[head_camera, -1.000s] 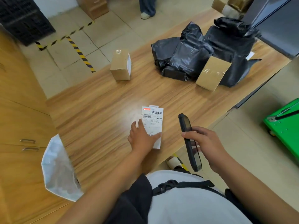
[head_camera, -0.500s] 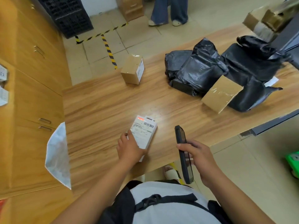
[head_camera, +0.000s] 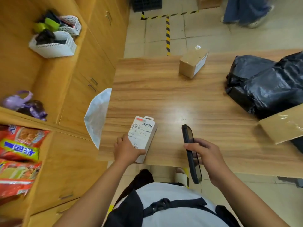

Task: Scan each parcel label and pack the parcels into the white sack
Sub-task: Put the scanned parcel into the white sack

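A small white box parcel with a barcode label on top lies near the front edge of the wooden table. My left hand grips its near end, thumb across the label. My right hand holds a black handheld scanner upright, a little to the right of the parcel. The mouth of the white sack hangs at the table's left edge. A brown carton with a side label stands at the far edge. Black bagged parcels and a flat brown carton lie at the right.
Wooden cabinets stand left of the table, with white baskets and snack packets on their tops. Yellow-black floor tape runs beyond the table. Another person's legs are at the top right.
The view has swung to the left, bringing the cabinets and baskets in. My left hand has slid the white parcel toward the table's left front corner, nearer the sack. The scanner stays in my right hand.
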Action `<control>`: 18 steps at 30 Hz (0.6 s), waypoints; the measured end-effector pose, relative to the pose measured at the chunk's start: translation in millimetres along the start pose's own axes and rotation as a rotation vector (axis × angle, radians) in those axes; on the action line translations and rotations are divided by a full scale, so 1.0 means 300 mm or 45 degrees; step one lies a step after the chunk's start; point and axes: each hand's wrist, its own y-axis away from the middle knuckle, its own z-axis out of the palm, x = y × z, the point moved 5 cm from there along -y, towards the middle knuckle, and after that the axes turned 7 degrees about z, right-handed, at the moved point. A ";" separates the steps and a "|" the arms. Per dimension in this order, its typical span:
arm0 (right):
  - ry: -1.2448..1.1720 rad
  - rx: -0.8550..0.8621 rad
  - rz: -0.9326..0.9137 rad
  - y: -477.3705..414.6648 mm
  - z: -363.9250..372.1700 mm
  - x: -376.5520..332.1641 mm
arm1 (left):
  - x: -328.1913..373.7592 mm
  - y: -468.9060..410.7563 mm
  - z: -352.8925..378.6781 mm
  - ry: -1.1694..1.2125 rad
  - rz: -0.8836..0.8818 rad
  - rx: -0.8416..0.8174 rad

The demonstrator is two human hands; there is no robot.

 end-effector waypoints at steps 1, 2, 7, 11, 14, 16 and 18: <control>0.022 -0.015 0.000 -0.003 0.027 -0.009 | -0.034 -0.006 -0.017 0.036 -0.029 0.017; 0.047 -0.027 -0.002 -0.002 0.054 -0.022 | -0.068 -0.013 -0.035 0.076 -0.059 0.031; 0.126 -0.072 -0.016 -0.008 0.188 -0.082 | -0.228 -0.079 -0.142 0.226 -0.125 0.128; 0.132 -0.027 -0.007 -0.002 0.298 -0.122 | -0.357 -0.157 -0.246 0.439 -0.178 0.185; 0.135 0.002 -0.026 -0.001 0.365 -0.160 | -0.462 -0.231 -0.319 0.594 -0.242 0.228; 0.132 0.030 -0.050 -0.004 0.407 -0.189 | -0.529 -0.292 -0.356 0.667 -0.276 0.249; 0.128 0.064 -0.070 -0.004 0.450 -0.216 | -0.577 -0.355 -0.389 0.708 -0.284 0.258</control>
